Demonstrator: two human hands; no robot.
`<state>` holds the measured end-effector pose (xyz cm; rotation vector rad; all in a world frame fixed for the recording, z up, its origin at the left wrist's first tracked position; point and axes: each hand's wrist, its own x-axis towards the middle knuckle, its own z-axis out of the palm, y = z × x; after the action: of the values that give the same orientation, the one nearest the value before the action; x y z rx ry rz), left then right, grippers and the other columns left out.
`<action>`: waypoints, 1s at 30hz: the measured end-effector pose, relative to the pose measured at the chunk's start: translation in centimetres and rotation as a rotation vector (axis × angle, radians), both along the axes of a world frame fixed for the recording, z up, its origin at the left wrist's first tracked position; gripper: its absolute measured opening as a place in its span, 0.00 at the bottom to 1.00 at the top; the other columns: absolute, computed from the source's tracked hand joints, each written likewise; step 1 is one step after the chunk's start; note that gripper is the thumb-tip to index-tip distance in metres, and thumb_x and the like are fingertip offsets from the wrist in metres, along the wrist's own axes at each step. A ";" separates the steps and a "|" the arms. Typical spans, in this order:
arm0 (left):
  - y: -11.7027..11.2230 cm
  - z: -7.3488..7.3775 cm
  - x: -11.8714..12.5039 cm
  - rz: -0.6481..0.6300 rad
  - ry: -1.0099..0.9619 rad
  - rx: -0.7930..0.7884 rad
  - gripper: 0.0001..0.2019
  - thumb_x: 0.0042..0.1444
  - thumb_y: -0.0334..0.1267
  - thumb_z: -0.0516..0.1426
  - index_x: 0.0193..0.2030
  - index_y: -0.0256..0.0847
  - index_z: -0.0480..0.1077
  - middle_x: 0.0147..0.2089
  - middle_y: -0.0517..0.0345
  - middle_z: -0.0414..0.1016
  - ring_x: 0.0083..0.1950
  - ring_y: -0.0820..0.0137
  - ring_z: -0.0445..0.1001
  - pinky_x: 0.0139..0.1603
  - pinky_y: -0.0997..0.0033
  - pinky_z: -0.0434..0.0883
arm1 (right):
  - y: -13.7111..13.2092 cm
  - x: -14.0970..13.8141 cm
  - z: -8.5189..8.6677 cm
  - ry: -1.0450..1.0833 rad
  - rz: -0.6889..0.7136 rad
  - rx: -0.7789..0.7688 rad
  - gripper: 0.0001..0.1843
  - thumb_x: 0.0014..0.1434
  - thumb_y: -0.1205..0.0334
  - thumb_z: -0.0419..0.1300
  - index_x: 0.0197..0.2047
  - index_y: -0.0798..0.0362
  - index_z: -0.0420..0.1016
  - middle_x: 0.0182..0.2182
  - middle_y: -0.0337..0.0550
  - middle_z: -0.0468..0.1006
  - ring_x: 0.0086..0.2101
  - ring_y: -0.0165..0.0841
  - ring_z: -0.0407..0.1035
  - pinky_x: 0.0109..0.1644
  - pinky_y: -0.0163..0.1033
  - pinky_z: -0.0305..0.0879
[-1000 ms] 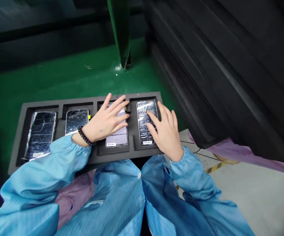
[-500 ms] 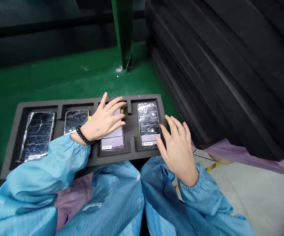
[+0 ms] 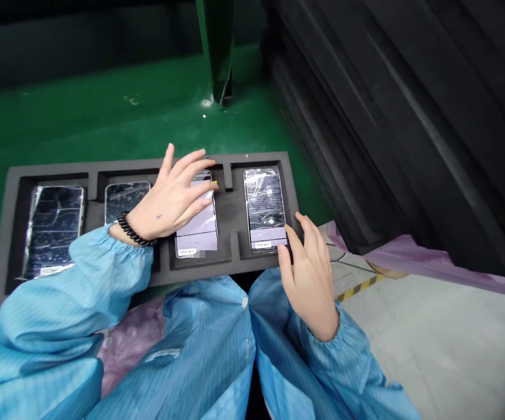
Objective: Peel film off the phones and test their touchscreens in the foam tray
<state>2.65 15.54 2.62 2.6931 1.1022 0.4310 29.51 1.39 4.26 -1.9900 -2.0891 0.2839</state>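
Rightmost phone: our glossy, film-covered, rectangular phone (image 3: 265, 201) lies face up in the end compartment of the dark grey foam tray (image 3: 234, 251); its long axis runs away from us, far end leaning slightly left, white label nearest us.
Lilac-screened slim phone (image 3: 196, 233): one compartment left, long axis nearly parallel.
Our left hand (image 3: 169, 195): fingers spread over the lilac screen; contact, we cannot tell.
Our right hand (image 3: 308, 265): fingers parted, by the rightmost phone's near right corner.

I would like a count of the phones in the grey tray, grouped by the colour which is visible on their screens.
Flat rectangular phones with lilac on screen: 2
Flat rectangular phones with only dark screen visible: 2
Total in the grey rectangular foam tray: 4
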 end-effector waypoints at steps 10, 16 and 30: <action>-0.3 0.7 0.1 0.016 -0.031 -0.029 0.30 0.71 0.55 0.37 0.54 0.42 0.75 0.69 0.47 0.60 0.75 0.49 0.50 0.77 0.35 0.33 | 0.7 1.1 -0.5 0.098 0.069 0.125 0.19 0.71 0.61 0.48 0.59 0.54 0.72 0.68 0.54 0.60 0.66 0.47 0.55 0.68 0.60 0.58; -0.2 0.8 0.0 0.012 -0.033 -0.037 0.30 0.71 0.56 0.37 0.55 0.43 0.75 0.69 0.48 0.59 0.75 0.49 0.50 0.77 0.34 0.32 | 0.6 1.5 -1.1 0.025 0.233 0.086 0.21 0.71 0.62 0.51 0.65 0.45 0.67 0.72 0.50 0.50 0.69 0.47 0.50 0.71 0.65 0.49; 0.5 1.5 -1.5 0.134 -0.032 -0.016 0.24 0.71 0.51 0.39 0.56 0.50 0.73 0.71 0.55 0.57 0.76 0.51 0.47 0.77 0.34 0.33 | 1.4 1.3 -1.6 0.062 0.055 0.110 0.22 0.72 0.57 0.47 0.65 0.52 0.65 0.71 0.55 0.56 0.68 0.49 0.53 0.68 0.65 0.56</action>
<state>1.19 16.04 4.17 2.5985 1.2763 0.4825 30.85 2.84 2.67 -1.8405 -2.0761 0.2324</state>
